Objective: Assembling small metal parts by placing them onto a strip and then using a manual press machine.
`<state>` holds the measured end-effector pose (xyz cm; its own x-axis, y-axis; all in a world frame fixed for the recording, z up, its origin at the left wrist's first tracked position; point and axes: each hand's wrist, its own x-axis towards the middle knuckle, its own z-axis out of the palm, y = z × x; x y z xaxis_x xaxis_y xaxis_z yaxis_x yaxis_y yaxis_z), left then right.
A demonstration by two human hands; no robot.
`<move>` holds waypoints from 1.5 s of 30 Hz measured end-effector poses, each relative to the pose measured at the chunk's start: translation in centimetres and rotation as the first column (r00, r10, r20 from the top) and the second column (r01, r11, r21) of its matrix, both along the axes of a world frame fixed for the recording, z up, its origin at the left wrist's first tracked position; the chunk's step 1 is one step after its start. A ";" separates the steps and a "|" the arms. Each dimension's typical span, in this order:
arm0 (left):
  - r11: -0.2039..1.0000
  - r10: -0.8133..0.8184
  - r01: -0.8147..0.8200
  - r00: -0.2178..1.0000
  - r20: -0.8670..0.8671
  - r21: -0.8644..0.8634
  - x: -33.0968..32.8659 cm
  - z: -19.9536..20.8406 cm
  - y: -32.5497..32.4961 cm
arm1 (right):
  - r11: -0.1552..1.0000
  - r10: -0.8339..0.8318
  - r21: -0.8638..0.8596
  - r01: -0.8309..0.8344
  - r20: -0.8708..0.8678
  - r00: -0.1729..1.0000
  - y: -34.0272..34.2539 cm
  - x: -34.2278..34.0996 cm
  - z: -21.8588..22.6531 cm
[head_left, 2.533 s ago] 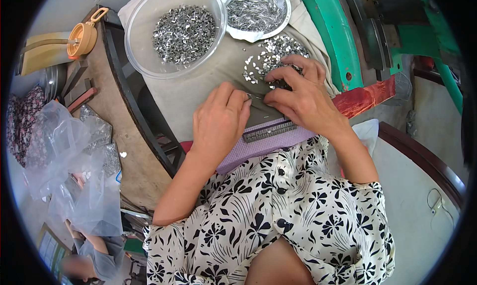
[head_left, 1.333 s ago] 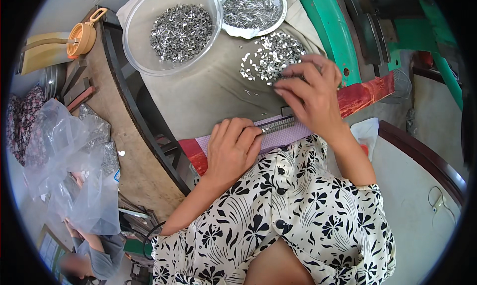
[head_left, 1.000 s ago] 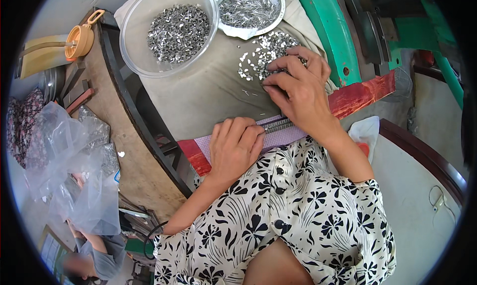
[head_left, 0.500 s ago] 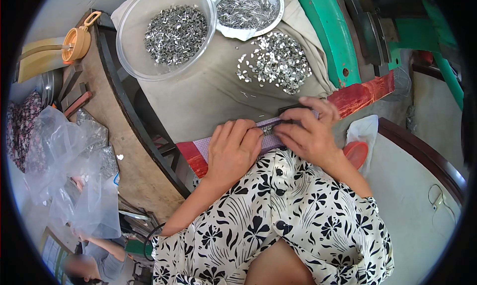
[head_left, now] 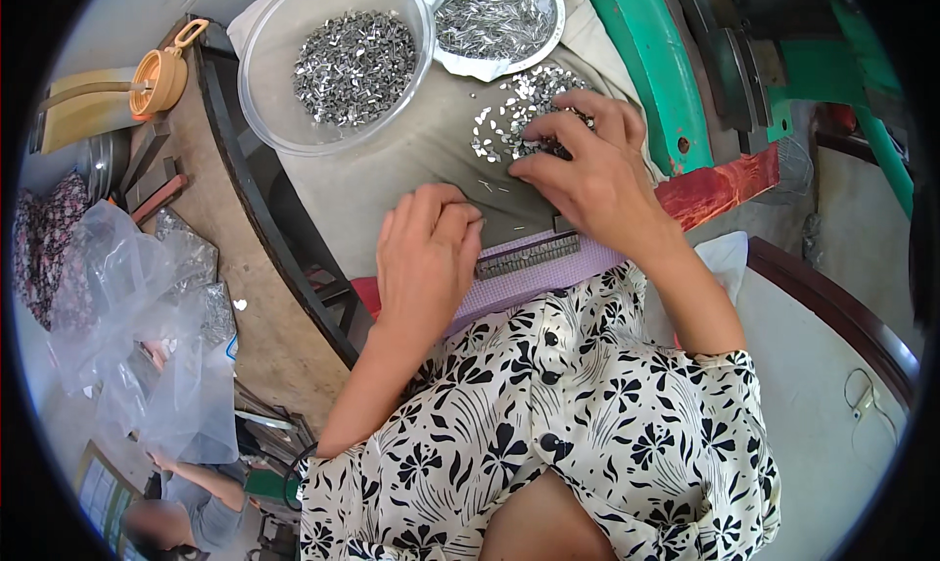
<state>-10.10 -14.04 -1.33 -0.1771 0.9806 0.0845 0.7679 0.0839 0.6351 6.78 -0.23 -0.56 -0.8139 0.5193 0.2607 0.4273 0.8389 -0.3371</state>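
My right hand (head_left: 595,174) reaches over a loose pile of small shiny metal pieces (head_left: 529,96) on the cloth. Its thumb and fingers are bent and apart, with the fingertips at the pile's near edge. My left hand (head_left: 428,253) is closed beside the left end of a dark metal fixture (head_left: 529,256). Thumb and fingertips meet there; anything between them is too small to see. A row of small metal pieces lies along the fixture, which rests on a purple textured mat (head_left: 509,292) near my lap.
A clear plastic basin (head_left: 257,101) of short metal bits stands far left, next to a white-lined bowl (head_left: 558,32) of thin metal pins. Green machinery (head_left: 651,62) flanks the right. Plastic bags (head_left: 157,336) lie left; a person (head_left: 196,512) is at lower left.
My right hand has left the fixture and moved up to the metal pile. My left hand has shifted up and left, so the fixture's row of pieces now shows.
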 end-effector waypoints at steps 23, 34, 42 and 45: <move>0.992 0.041 -0.030 0.996 -0.080 0.126 0.5 -0.9 -0.3 | 0.969 -0.128 -0.209 0.133 0.035 0.991 -6.0 5.3 1.0; 0.995 0.008 0.001 0.996 -0.089 0.102 0.2 -0.3 -1.4 | 0.998 -0.042 -0.042 0.044 0.056 0.998 -6.4 4.4 0.7; 0.994 0.019 -0.012 0.998 -0.066 0.105 0.2 -0.4 -0.8 | 0.997 0.030 0.064 -0.039 0.138 0.990 -6.5 3.5 1.5; 0.994 0.027 -0.022 0.998 -0.051 0.107 0.2 -0.4 -1.0 | 0.991 0.067 0.103 -0.085 0.165 0.984 -5.9 2.7 2.0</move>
